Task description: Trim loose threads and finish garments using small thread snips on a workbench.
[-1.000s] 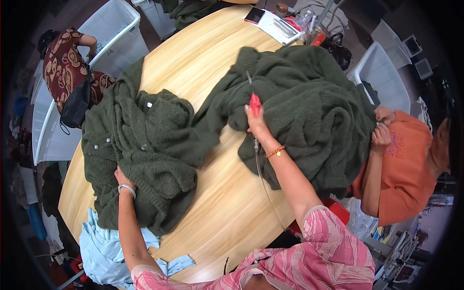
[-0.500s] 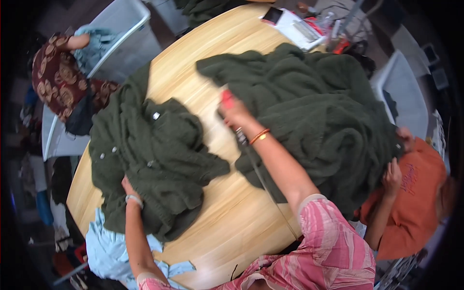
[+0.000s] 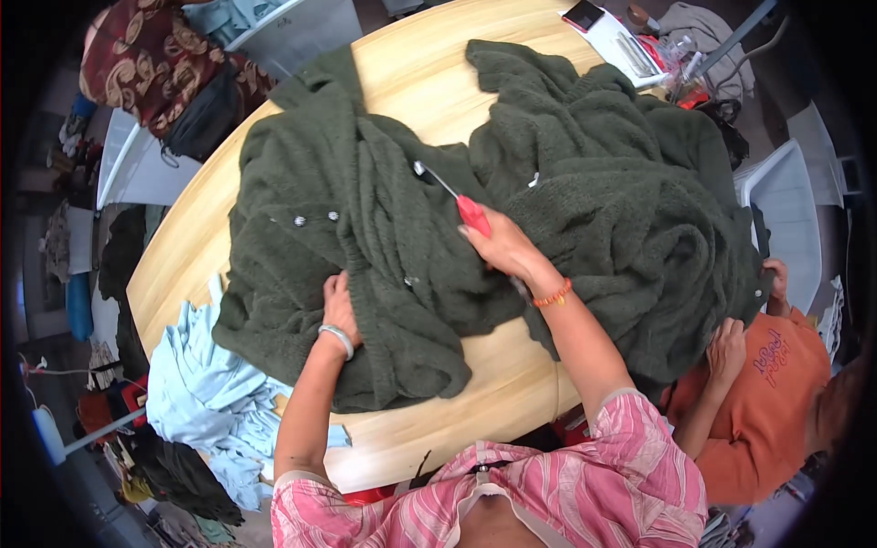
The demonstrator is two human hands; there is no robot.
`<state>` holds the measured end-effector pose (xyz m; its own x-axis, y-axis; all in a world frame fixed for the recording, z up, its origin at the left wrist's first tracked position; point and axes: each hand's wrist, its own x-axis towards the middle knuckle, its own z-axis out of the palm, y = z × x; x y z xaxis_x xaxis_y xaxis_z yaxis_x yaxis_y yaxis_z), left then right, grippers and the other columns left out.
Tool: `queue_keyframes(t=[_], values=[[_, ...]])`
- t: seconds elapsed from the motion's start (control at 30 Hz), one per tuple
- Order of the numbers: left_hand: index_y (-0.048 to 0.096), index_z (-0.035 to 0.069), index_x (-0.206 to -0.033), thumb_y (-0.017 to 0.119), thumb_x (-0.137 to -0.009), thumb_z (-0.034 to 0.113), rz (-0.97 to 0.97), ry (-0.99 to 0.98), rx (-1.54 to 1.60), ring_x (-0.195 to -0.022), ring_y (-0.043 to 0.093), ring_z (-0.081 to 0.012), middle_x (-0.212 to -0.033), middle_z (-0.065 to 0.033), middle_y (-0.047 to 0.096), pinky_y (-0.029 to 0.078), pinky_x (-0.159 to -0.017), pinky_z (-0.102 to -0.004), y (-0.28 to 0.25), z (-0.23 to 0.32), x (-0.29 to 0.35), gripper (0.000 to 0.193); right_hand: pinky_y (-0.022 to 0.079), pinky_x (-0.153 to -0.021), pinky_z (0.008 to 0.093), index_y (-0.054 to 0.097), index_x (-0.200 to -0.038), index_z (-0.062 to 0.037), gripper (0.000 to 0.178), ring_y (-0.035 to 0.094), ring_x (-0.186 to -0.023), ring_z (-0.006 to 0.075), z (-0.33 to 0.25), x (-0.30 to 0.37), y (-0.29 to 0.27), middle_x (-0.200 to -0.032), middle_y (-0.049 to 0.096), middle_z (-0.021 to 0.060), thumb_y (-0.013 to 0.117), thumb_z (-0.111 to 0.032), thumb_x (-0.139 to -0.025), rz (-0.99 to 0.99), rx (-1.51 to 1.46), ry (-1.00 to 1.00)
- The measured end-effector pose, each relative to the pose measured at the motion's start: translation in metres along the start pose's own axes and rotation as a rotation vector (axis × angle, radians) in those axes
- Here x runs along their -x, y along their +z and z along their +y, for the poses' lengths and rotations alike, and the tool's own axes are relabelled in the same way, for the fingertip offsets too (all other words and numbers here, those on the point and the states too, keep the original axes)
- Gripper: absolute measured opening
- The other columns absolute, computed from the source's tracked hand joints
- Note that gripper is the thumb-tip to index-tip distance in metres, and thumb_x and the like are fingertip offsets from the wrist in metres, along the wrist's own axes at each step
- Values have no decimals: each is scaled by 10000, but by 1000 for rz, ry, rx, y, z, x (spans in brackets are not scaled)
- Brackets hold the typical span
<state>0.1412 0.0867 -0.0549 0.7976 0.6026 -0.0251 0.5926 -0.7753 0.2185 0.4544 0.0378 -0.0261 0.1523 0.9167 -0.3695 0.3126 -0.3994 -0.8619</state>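
Across the left half of the table lies a dark green knitted cardigan (image 3: 274,173) in loose folds, with several small shiny buttons on it. My left hand (image 3: 341,309) grips a fold near its lower middle, the fingers partly sunk in the knit. Above the cardigan's right side, my right hand (image 3: 501,243) is closed around a red-handled tool (image 3: 473,216) with a slim metal shaft and a pale tip pointing up and left. A second dark green knit garment (image 3: 630,201) is heaped to the right, touching the first. A small white tag shows on it.
A co-worker in an orange top (image 3: 767,402) has both hands at the right heap's edge. Light blue cloth (image 3: 201,402) hangs over the table's left edge. At the far left, a person in patterned clothes (image 3: 151,68) stands by bins. A phone (image 3: 582,15) and white tray (image 3: 630,53) lie far right.
The left cardigan has shifted right and spread toward the other heap. My left hand has moved right with it; my right hand has moved right and slightly down, still holding the tool.
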Motion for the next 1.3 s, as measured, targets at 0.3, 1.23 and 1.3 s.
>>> queue_keyframes(t=[0.3, 1.23, 1.3], values=[[633, 92, -1138, 558, -787, 319, -145, 120, 33, -1209, 405, -347, -1262, -128, 557, 256, -1034, -524, 2, 52, 134, 425, 531, -540, 296, 417, -1392, -80, 499, 589, -569, 148, -1, 187, 95, -984, 644, 121, 535, -192, -919, -89, -88, 214], [607, 40, -1061, 696, -756, 91, 454, 112, 583, -838, 584, -329, -924, -137, 618, 484, -737, -405, -39, 253, 331, 322, 484, -828, 432, 478, -1282, -48, 442, 595, -973, 392, -12, 482, 146, -1081, 601, 204, 604, -211, -891, 165, 502, -199], [582, 48, -1154, 697, -782, 196, 391, -28, 418, -1090, 521, -352, -1141, -152, 576, 408, -936, -451, -17, 256, 319, 417, 492, -808, 431, 482, -1282, -56, 443, 608, -939, 388, 4, 486, 139, -1043, 618, 200, 606, -220, -890, 97, 499, -220]])
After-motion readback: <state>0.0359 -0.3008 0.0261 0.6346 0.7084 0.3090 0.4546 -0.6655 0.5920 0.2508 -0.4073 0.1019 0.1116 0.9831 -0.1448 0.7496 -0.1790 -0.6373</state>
